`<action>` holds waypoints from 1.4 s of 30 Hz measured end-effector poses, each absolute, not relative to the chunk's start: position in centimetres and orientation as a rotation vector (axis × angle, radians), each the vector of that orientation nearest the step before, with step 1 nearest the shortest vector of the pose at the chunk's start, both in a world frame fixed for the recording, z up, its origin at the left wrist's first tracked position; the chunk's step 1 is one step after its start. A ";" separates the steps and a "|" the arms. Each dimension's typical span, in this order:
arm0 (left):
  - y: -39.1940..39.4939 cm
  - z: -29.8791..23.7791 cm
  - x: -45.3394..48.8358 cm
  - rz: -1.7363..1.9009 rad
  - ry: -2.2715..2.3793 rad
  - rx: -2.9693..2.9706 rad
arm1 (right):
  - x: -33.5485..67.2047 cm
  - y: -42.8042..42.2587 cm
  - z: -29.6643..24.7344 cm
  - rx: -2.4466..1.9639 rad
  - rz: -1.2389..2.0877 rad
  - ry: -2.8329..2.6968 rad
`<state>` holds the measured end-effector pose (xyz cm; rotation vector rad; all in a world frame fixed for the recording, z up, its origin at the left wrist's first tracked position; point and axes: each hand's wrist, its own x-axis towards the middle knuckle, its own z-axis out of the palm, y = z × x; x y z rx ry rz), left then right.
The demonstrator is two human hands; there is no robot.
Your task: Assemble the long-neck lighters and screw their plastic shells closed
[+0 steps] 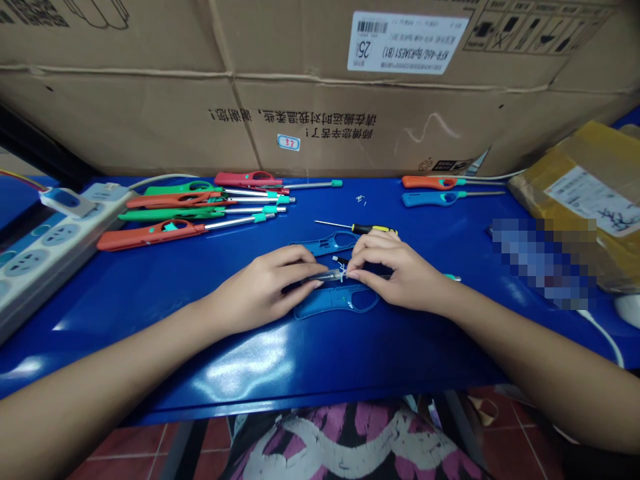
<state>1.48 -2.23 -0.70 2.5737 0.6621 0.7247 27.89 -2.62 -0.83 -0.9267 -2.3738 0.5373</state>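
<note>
My left hand [277, 283] grips a clear lighter fuel tank [329, 275] between thumb and fingers, just above the table. At the tank's right end, my right hand [395, 267] pinches a small white part [343, 272]. A small black piece [341, 260] with thin white wire sits beside the fingertips. Past my right hand, a teal-tipped metal rod [453, 277] sticks out, mostly hidden. One blue lighter shell half [330, 244] lies behind the hands. The other blue shell half [335, 302] lies in front of them.
A yellow-black screwdriver [360, 228] and tiny white bits [361, 199] lie behind the hands. Several assembled lighters [155, 235] lie left, near a power strip [55, 237]. An orange lighter [430, 182] and a blue lighter [430, 199] lie back right. A cardboard box [175, 133] stands behind.
</note>
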 end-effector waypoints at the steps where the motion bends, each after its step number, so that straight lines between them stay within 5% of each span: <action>1: -2.2 -0.7 1.5 0.724 0.661 2.576 | 27.9 -2.6 -0.9 -0.926 0.536 -2.373; 28: -2.3 -0.9 1.5 0.752 0.572 2.633 | 27.6 -2.7 -0.9 -0.991 0.738 -2.353; 42: -1.8 0.4 0.6 0.276 0.636 2.618 | 27.7 -3.2 0.1 -0.964 0.888 -2.377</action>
